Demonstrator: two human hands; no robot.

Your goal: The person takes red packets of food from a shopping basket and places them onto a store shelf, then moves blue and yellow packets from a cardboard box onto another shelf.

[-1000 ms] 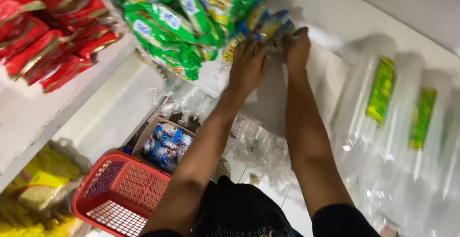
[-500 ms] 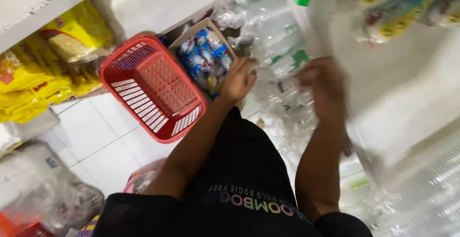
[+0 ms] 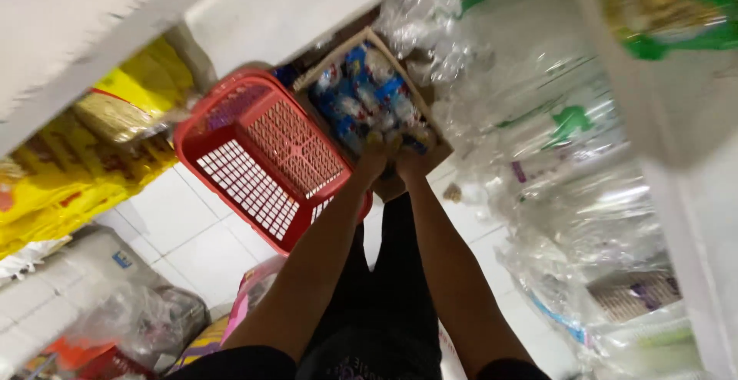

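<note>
— Where are the hands?

— Both reach down into the cardboard box [image 3: 430,138] on the floor, just beside the red basket [image 3: 261,157]. The left hand [image 3: 373,157] and right hand [image 3: 409,163] sit side by side, touching the blue-and-white packets [image 3: 361,96] at the box's near edge.

— Clamped on anything?

— The fingers look curled over the packets, but the view is blurred; I cannot tell whether either hand has one gripped.

— Around them?

— Clear plastic bags [image 3: 553,157] to the right, yellow packets [image 3: 69,188] on the left, white floor tiles [image 3: 177,234] below.
</note>
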